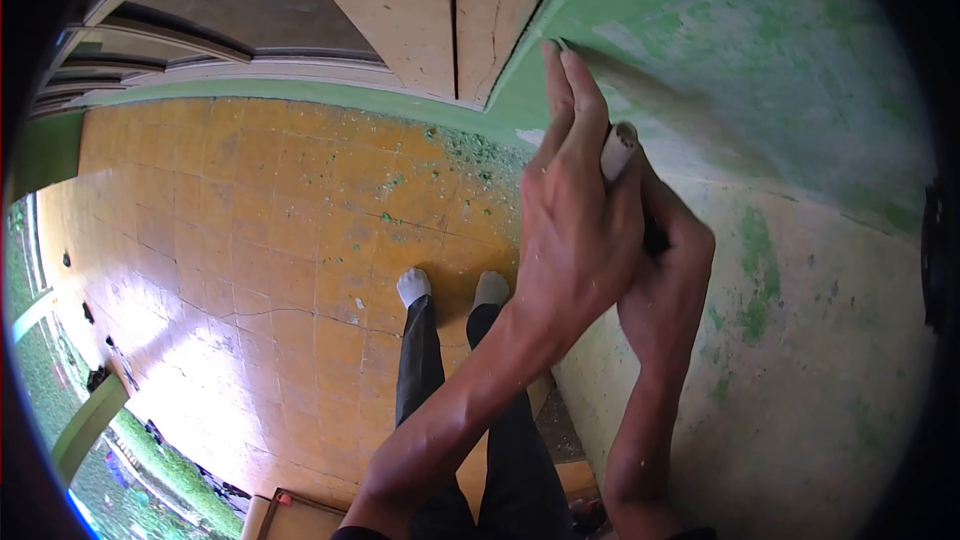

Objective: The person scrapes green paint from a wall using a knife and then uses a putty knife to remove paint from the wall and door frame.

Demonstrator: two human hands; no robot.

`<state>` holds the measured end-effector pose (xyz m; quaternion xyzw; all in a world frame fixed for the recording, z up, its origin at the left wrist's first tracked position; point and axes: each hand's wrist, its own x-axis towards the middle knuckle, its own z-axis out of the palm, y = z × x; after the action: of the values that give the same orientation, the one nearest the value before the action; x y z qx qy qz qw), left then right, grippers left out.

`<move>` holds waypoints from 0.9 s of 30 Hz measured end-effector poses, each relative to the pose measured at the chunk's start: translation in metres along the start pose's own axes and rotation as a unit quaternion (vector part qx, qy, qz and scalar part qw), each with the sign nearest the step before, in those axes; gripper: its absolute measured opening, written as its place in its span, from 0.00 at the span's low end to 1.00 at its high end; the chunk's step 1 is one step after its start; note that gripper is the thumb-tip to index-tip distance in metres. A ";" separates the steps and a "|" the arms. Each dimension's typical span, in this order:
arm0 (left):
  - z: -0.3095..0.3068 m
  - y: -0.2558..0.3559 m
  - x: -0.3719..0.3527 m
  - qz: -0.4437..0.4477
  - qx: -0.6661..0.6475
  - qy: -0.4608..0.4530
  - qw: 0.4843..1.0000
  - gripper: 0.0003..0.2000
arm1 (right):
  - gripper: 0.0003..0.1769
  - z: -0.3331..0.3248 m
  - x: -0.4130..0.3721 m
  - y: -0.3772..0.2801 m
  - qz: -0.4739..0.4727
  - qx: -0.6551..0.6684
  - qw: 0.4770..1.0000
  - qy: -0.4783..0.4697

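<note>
My left hand point(572, 195) is raised against the green wall point(760, 30), with two fingers stretched side by side toward its edge. Beside its knuckles sticks out the pale round handle point(619, 152) of a tool, with a hole in its end. Behind it my right hand point(678, 235) is closed around the tool, its fingers mostly hidden. The hands overlap and both appear to grip the tool. Its working end is covered by my left hand; only a thin grey edge shows at the fingertips. Around them the green paint is patchy, with pale areas showing.
Green paint flakes point(480, 155) lie scattered on the yellow tiled floor point(260, 230) along the wall's foot. A cream wooden panel and window frame point(400, 15) adjoin the green wall. My feet in light socks point(413, 286) stand below. A brown-edged object point(300, 517) is at the bottom.
</note>
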<state>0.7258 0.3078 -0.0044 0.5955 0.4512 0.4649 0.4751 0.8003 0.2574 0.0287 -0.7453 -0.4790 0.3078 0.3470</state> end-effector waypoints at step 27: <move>-0.004 0.002 0.000 -0.008 0.005 -0.019 1.000 0.26 | 0.27 -0.004 -0.005 0.000 0.033 0.062 0.998 0.003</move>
<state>0.7224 0.3077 -0.0023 0.6034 0.4489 0.4472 0.4842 0.8014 0.2515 0.0311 -0.7386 -0.4332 0.3457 0.3836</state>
